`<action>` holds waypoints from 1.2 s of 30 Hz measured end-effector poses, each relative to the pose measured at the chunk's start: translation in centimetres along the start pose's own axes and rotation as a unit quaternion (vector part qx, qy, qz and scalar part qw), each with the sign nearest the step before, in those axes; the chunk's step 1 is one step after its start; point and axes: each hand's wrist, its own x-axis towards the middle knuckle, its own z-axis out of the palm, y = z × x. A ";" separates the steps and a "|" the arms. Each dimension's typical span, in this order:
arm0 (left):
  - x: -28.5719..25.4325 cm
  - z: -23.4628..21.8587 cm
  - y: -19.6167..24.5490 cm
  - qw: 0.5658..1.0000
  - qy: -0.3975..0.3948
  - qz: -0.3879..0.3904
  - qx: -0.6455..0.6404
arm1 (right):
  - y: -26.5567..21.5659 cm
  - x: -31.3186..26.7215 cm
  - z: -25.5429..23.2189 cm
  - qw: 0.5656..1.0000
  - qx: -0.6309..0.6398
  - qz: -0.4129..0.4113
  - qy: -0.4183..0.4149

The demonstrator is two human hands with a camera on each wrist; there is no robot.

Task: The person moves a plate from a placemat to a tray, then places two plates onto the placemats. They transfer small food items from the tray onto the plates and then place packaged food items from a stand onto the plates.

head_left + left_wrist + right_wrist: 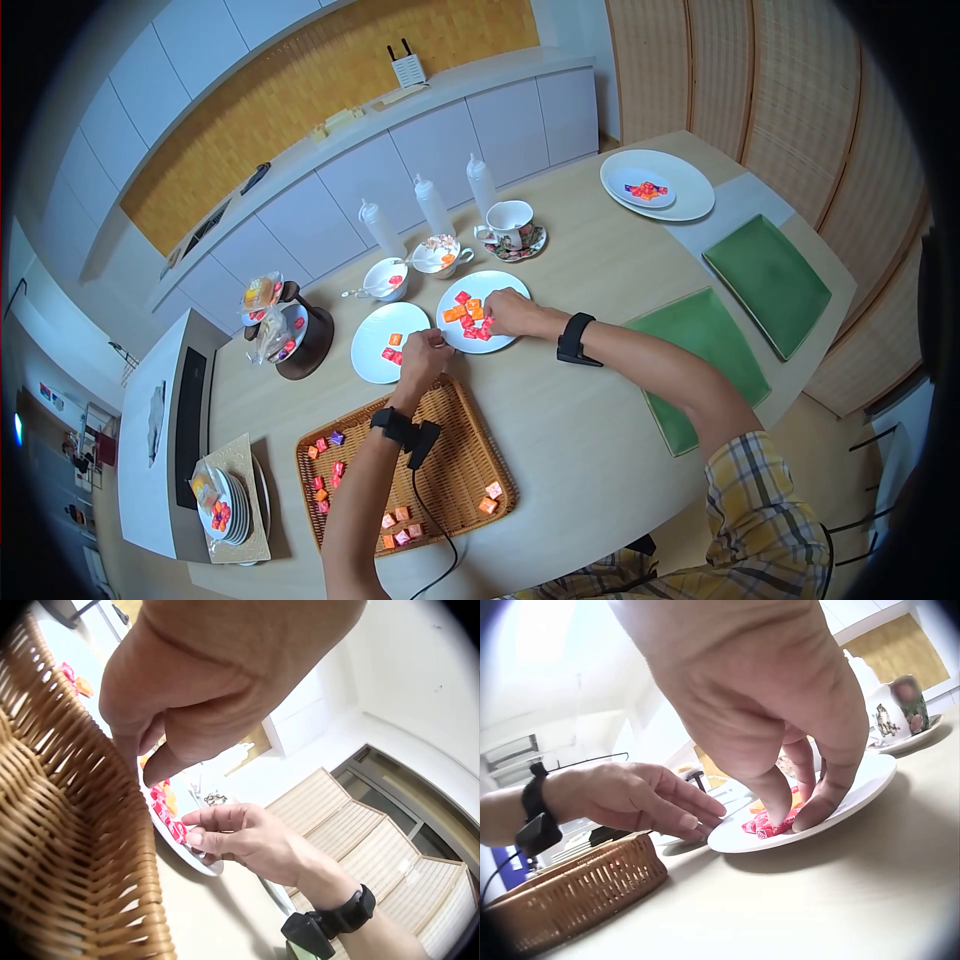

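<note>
The right hand (515, 315) is bent down over the plate (500, 283), its thumb and fingertips closed with little gap on a red candy (766, 824) at the near edge of the pile. The left hand (425, 360) is loosely open, fingers slightly bent and near the plate's rim; no candy shows in it, and whether it touches the rim I cannot tell. The other candies (455, 312) lie loose just beyond and beside the right fingertips; more are on the second plate (372, 345), beyond and to the left of the left hand, and in the basket (455, 470), under the left wrist. Each candy looks very light, probably firm inside a thin, shiny wrapper that could slip or crinkle, so a gentle pinch across two opposite sides of the body should hold better than a grip on a wrapper end. The pieces touch one another, so a wide grasp could drag a neighbor along. The plate looks smooth, hard and breakable; a candy pushed sideways would likely skate on it, and a light hold at the rim would steady it.
</note>
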 end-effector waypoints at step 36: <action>-0.6 -1.5 2.1 0.997 0.009 0.047 0.060 | 0.3 -0.6 -2.6 0.996 0.085 -0.016 -0.021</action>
